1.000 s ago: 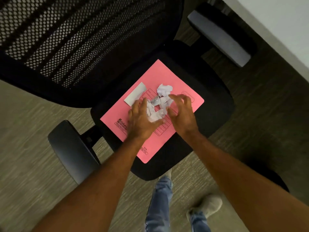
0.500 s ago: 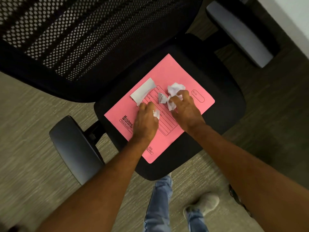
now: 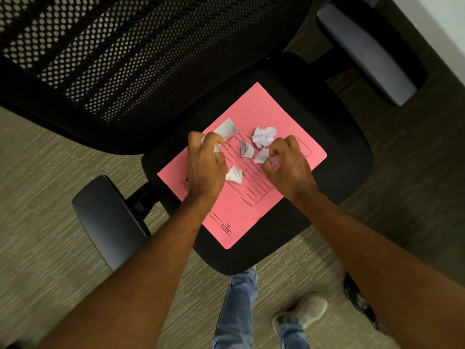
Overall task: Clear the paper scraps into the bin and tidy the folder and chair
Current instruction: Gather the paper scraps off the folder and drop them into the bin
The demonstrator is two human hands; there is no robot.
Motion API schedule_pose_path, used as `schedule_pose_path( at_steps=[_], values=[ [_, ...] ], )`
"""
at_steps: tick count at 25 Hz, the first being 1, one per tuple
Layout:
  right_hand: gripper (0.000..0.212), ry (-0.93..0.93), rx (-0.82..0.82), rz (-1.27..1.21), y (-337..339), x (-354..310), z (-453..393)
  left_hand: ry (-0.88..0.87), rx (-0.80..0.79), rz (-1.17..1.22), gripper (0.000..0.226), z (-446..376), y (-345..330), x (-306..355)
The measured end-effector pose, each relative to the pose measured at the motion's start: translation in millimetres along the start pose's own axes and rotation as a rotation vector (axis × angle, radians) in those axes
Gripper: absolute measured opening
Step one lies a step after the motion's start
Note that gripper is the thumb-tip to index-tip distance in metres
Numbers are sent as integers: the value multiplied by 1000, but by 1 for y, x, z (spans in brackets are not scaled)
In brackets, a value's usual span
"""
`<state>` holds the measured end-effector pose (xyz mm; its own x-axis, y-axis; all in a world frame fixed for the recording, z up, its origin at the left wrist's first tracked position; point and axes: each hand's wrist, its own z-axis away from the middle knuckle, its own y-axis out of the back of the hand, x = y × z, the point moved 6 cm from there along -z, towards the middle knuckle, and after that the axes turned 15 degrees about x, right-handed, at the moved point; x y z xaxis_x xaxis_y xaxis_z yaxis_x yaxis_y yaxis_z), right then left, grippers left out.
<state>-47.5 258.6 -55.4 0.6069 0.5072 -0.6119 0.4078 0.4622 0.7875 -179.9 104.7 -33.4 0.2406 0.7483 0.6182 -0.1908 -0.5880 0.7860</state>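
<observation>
A pink folder (image 3: pixel 261 109) lies flat on the black seat of an office chair (image 3: pixel 334 137). White paper scraps are scattered on it: a crumpled ball (image 3: pixel 264 136), a greyish scrap (image 3: pixel 245 149), a small crumpled piece (image 3: pixel 234 174) and a flat strip (image 3: pixel 226 127). My left hand (image 3: pixel 205 167) is curled over the folder's left part, gripping a white scrap and touching the flat strip. My right hand (image 3: pixel 286 165) is curled on the right part, pinching scraps, one (image 3: pixel 261 156) poking out from its fingers.
The chair's mesh backrest (image 3: pixel 125 54) rises behind the folder, with armrests at the left (image 3: pixel 105 220) and upper right (image 3: pixel 364 49). Carpeted floor surrounds the chair. My legs and a shoe (image 3: pixel 302 313) are below the seat. A white surface (image 3: pixel 440 18) fills the top right corner.
My hands have moved apart: the left went up-left to the flat strip with a scrap in its fingers, the right shifted right, closing on scraps. One crumpled piece now lies bare between them.
</observation>
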Motion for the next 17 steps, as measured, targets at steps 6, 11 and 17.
schedule_pose_path(
  at_steps=[6,11,17],
  values=[
    [82,-125,38,30,-18,0,-20,31,-166,-272,61,-17,-38,-25],
    [69,31,-99,353,-37,-12,-18,53,-98,-273,31,-18,-35,-32],
    [38,111,-97,225,-30,-14,-14,43,-100,-160,28,-7,-32,-24]
  ],
)
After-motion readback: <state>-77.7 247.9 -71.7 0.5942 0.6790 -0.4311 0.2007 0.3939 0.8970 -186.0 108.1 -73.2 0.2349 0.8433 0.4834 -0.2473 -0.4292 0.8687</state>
